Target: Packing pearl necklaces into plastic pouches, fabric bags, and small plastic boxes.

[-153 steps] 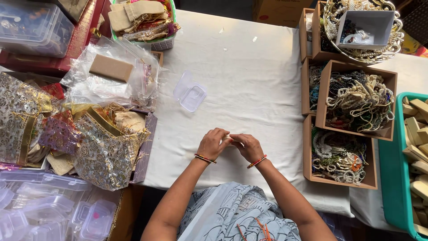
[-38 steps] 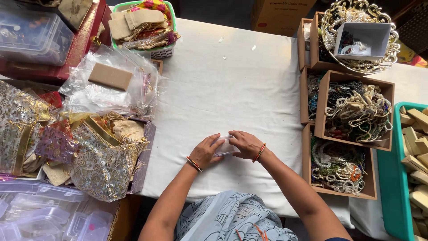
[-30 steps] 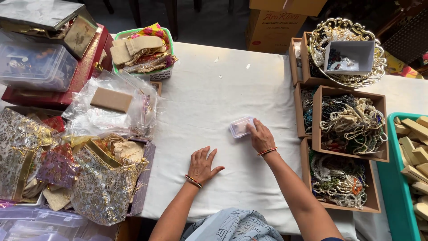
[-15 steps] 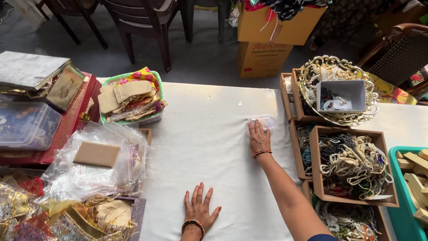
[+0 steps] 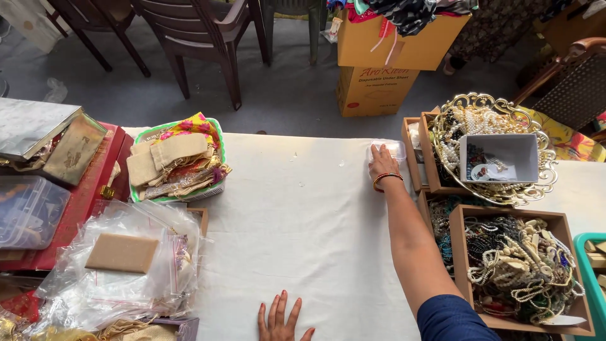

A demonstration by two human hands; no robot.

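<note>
My right hand [image 5: 381, 165] stretches to the far edge of the white-clothed table [image 5: 297, 215] and rests on a small clear plastic box [image 5: 391, 149], fingers over its near side. The box lies flat against the cloth beside a brown cardboard tray. My left hand [image 5: 282, 319] lies flat on the cloth at the near edge, fingers spread, holding nothing. Bangles circle my right wrist.
Cardboard trays of beaded necklaces [image 5: 524, 265] and a gold wire basket [image 5: 492, 148] holding a grey box line the right. A green basket of cloth pouches [image 5: 177, 161], plastic bags [image 5: 126, 259] and red boxes sit left. Chairs and cardboard cartons [image 5: 385, 63] stand beyond the table.
My right hand carried the clear box from the table's middle to its far edge. My left hand slid back to the near edge. The view tilted up toward the floor beyond.
</note>
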